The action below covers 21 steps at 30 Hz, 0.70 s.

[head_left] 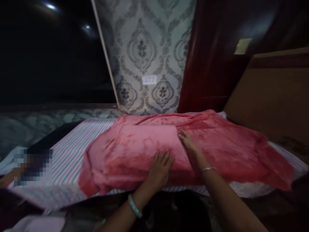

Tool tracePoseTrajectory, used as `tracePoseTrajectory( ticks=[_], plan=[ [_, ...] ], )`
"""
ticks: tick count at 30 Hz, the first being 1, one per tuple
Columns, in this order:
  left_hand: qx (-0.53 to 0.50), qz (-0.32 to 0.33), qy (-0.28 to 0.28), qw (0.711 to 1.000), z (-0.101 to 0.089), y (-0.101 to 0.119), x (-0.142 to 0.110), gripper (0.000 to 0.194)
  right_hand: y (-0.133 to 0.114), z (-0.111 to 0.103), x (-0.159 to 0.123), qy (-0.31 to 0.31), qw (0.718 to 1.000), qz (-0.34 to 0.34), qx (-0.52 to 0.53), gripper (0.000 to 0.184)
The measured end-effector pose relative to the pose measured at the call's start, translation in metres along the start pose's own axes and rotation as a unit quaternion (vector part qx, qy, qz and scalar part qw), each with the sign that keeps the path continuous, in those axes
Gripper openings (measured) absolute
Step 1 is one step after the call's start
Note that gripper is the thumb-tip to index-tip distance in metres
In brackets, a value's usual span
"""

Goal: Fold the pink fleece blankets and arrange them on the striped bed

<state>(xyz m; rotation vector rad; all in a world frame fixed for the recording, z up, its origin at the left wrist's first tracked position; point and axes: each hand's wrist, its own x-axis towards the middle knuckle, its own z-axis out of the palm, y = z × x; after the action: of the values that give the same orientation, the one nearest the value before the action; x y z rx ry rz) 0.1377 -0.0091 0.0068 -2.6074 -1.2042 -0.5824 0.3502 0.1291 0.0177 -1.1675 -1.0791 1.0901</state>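
A plush pink-red blanket point(231, 148) lies spread over a low bed-like surface, its left part folded into a thick, smooth stack. My left hand point(161, 168), with a green bangle at the wrist, rests with fingers outstretched on top of the folded part. At the fold's right edge, my right hand point(187, 140) touches the blanket with its fingers extended; a silver bracelet circles that wrist. Neither hand grips the cloth. Beneath the blanket, a striped sheet point(79, 141) shows on the left and along the front edge.
Patterned wallpaper point(142, 48) with a paper label point(149, 80) reading 277 stands behind. A dark screen-like panel point(48, 54) is at the left, a dark red door-like panel point(210, 58) at the right. A brown cardboard-like board point(272, 96) leans at the right. Part of a person's arm point(11, 177) shows at far left.
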Motion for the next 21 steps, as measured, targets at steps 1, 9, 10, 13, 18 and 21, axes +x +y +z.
tracePoseTrajectory(
  ticks=[1,9,10,13,18,21],
  plan=[
    [-0.017,-0.008,-0.012,1.000,-0.012,-0.003,-0.005,0.062,0.002,-0.006,-0.011,-0.009,1.000,-0.014,-0.022,0.069],
    [0.018,-0.170,0.018,0.985,-0.062,-0.086,-0.097,0.065,0.006,-0.040,-0.117,0.004,0.979,-0.019,-0.201,0.090],
    [0.030,-0.196,0.019,0.980,-0.064,-0.098,-0.108,0.065,0.004,-0.037,-0.124,0.006,0.978,-0.025,-0.206,0.090],
    [0.047,-0.263,0.021,0.964,-0.073,-0.129,-0.128,0.068,-0.006,-0.022,-0.132,-0.008,0.980,-0.007,-0.200,0.092],
    [0.025,-0.275,0.045,0.960,-0.082,-0.155,-0.130,0.060,-0.017,-0.010,-0.132,0.013,0.986,-0.026,-0.164,0.082],
    [0.027,-0.247,0.059,0.967,-0.079,-0.160,-0.133,0.053,-0.010,-0.015,-0.135,0.036,0.984,-0.058,-0.166,0.076]
  ],
)
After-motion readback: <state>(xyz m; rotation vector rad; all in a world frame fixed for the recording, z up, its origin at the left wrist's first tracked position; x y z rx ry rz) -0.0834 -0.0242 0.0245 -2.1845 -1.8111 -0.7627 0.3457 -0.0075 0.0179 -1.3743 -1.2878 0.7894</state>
